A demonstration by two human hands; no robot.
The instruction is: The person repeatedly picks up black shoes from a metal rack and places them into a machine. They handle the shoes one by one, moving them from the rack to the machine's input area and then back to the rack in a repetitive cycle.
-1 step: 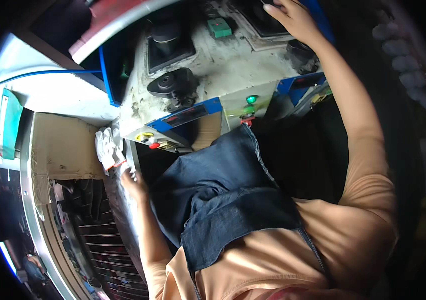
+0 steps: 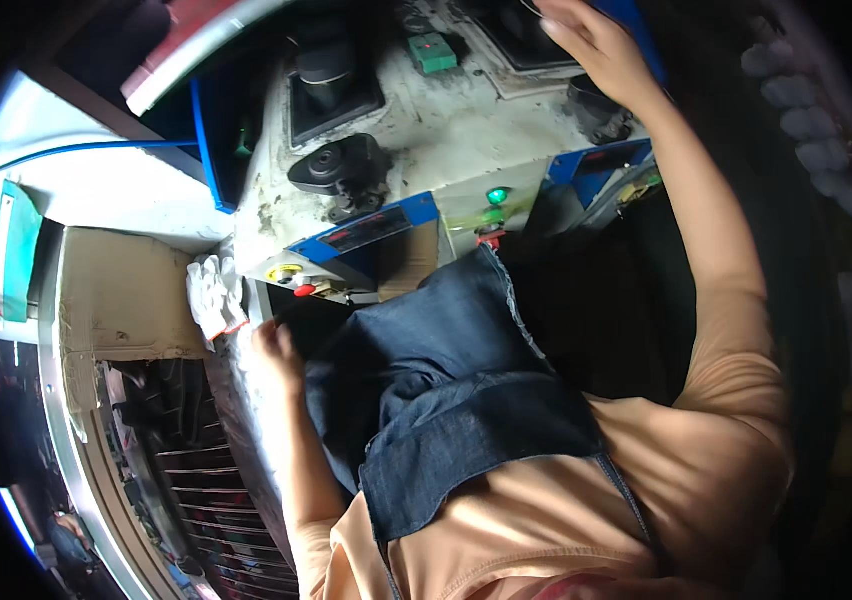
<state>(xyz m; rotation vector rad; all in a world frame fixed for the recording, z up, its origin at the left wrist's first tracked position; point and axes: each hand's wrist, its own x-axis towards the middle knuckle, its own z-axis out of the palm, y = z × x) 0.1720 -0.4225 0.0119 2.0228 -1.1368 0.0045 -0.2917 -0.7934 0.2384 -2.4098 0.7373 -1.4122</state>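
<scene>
Left hand (image 2: 279, 350) is hanging half-open, a ten-o'clock swing possibly dislodging the gloves (image 2: 215, 298), while I'm not discerning right hand's (image 2: 598, 48) grip.

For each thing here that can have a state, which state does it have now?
Green light: lit
Green box: small red light on
Gloves: unworn, bunched
Apron: worn, creased
Left hand: curled, grip unclear
Right hand: partly out of picture, grip unclear

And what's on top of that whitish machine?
The whitish machine has a green box, a dark cylinder and black fittings on top. The right hand hides part of its far right side; what's under there can't be seen.
</scene>
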